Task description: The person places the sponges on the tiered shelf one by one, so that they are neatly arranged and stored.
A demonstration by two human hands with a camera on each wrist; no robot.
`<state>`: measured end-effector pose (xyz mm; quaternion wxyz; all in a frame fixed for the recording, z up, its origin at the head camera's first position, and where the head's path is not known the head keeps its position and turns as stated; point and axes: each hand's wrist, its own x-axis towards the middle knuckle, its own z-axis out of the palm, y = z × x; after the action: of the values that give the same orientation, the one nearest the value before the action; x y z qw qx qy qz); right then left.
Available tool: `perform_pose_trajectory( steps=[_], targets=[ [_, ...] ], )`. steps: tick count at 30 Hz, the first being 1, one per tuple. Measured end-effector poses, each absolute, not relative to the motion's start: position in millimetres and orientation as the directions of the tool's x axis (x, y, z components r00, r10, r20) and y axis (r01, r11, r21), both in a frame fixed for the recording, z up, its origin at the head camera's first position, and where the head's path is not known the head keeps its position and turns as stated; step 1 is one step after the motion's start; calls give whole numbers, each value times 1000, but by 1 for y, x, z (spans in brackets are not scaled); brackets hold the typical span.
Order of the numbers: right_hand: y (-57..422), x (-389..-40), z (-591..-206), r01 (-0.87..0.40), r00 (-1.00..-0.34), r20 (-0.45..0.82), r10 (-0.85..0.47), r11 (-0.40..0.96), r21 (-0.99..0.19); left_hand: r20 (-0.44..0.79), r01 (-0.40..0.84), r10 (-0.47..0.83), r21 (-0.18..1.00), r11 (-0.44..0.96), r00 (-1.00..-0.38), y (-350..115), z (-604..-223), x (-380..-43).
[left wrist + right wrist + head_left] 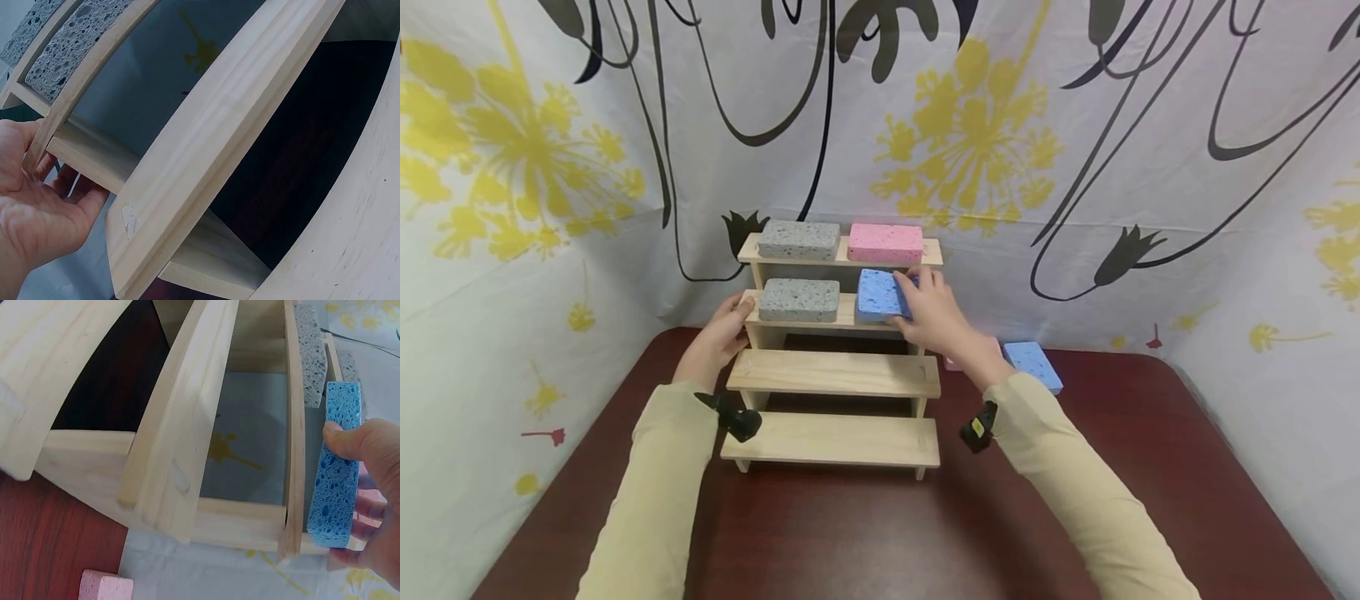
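Observation:
A four-tier wooden display rack stands on the table. My right hand pinches a blue sponge at the right part of the second tier from the top. The right wrist view shows the thumb on the sponge's near face and the fingers behind it; I cannot tell whether its full weight rests on the board. My left hand grips the left end of that same tier. A grey sponge lies on this tier, left of the blue one. Another grey sponge and a pink sponge lie on the top tier.
Right of the rack, a second blue sponge lies on the dark red table. Beside it, a pink sponge is partly hidden by my right forearm. A patterned cloth hangs close behind the rack and along both sides.

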<state>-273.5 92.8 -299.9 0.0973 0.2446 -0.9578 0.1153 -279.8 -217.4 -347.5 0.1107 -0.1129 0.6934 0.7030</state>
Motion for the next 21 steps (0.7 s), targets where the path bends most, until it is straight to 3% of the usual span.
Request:
perform_pose_trajectory(
  steps=[8, 21],
  targets=[
    [83, -286, -308, -485, -873, 148, -464, 855, -181, -304, -304, 5, 952, -21, -953, -219, -351, -282],
    [95, -286, -321, -577, -812, 217, -541, 799, -167, -316, -316, -8, 948, -19, -949, -219, -353, -285]
  ],
)
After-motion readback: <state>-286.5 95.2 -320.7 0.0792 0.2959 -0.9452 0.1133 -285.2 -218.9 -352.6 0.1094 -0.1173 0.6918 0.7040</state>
